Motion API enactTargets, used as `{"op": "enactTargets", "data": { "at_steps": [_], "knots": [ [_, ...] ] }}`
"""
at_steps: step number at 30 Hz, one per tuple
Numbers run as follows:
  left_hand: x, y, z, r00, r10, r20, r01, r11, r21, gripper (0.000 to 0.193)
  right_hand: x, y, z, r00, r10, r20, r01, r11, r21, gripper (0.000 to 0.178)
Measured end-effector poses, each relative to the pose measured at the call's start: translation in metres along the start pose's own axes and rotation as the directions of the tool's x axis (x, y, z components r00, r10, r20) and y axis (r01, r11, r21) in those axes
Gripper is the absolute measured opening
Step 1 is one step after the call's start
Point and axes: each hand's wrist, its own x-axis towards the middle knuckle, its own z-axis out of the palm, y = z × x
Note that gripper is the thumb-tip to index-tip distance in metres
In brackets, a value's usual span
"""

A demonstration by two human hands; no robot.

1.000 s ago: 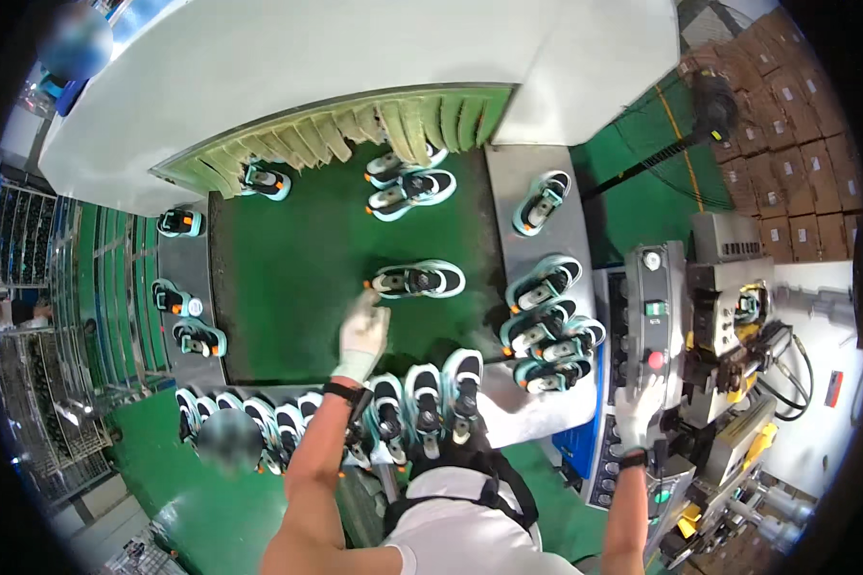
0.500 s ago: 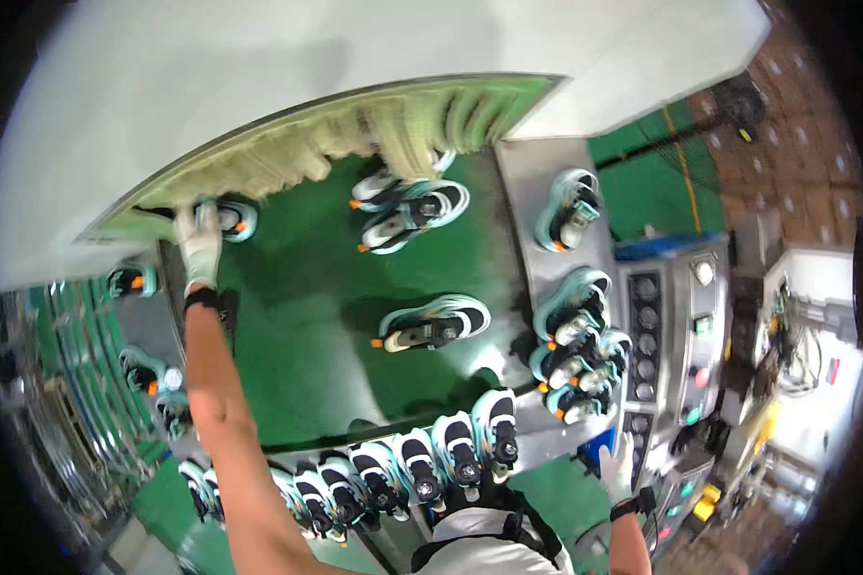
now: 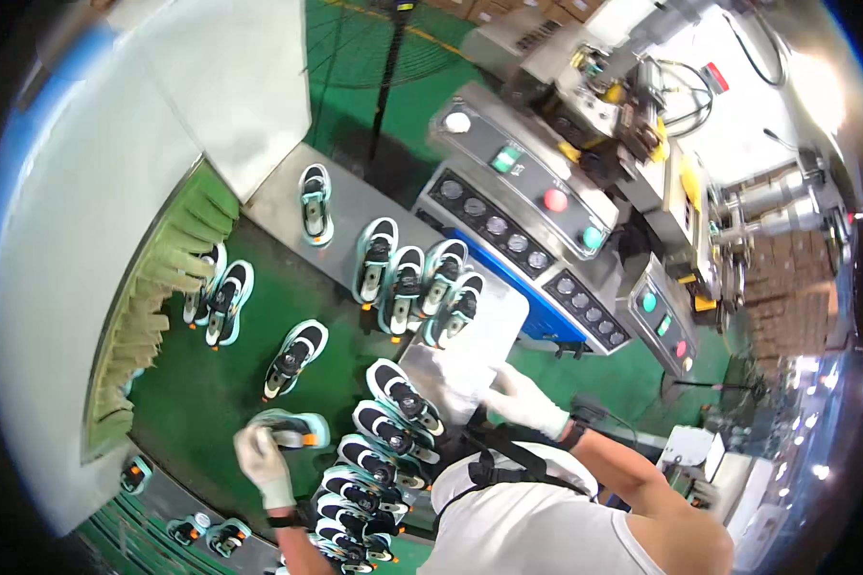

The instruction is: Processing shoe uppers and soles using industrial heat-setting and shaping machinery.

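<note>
Gloved left hand [image 3: 262, 462], right hand [image 3: 521, 400]: matt cloth. Held shoe [image 3: 304, 427]: smooth, rubbery-looking sole. Belt [image 3: 192, 412]: smooth, faintly glossy. Curtain strips [image 3: 156, 290]: rough, cloth-like. Control panel [image 3: 532, 179]: satin metal, glossy plastic-looking buttons [image 3: 555, 199]. Housing [image 3: 77, 287]: smooth, painted-looking. Boxes [image 3: 791, 287]: matt cardboard.

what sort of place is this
Most likely a shoe factory: matching shoes are lined up along a green surface, a fringed strip curtain hangs along one side, and a control panel carries coloured push buttons.
</note>
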Motion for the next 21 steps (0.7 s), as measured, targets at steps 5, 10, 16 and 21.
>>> {"op": "enactTargets", "data": {
  "at_steps": [5,10,16,21],
  "knots": [
    [-0.029,0.187,0.108,0.781,0.482,0.397,-0.496,0.865,-0.076,0.013,-0.030,-0.036,0.029,0.777,-0.628,0.040,0.620,0.754,-0.214,0.074],
    [-0.062,0.330,0.200,0.309,0.794,0.523,-0.832,0.492,-0.255,0.023,-0.058,-0.026,-0.050,0.759,-0.552,-0.345,0.565,0.822,-0.074,0.059],
    [-0.129,0.508,0.287,-0.014,0.947,0.320,-0.691,0.222,-0.688,0.050,-0.128,0.071,-0.183,0.742,-0.287,-0.606,0.639,0.578,0.508,0.059],
    [-0.178,0.584,0.370,0.181,0.844,0.504,-0.315,0.535,-0.784,0.049,-0.173,0.167,-0.255,0.718,-0.142,-0.682,0.694,0.068,0.717,0.052]
  ]
}}
